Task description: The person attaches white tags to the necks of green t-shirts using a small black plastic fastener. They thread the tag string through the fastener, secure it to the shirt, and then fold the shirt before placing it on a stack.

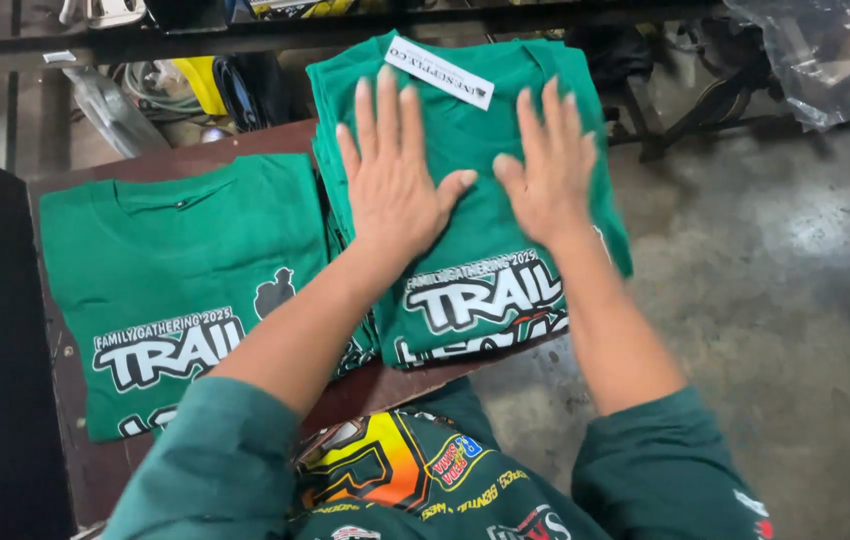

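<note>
My left hand [392, 175] and right hand [548, 170] lie flat, fingers spread, grasping nothing, pressing the top folded green shirt [485, 270] of a stack at frame centre. The stack rests on a brown table [95, 470]. A second green shirt [170, 280] lies just beside it, centre left. A white label [439, 73] sits at the collar, top centre.

This looks like a small garment workshop — a place where printed shirts are folded and stacked. Identical green T-shirts [180, 290] with the same white print lie in a stack [485, 250] and singly on a worn brown table [85, 470]. The floor [785, 300] is bare, stained concrete. Behind the table, dark metal frames [705, 100], loose cables [160, 90] and crumpled plastic sheeting [815, 50] crowd together — working clutter, not a shop display.
</note>
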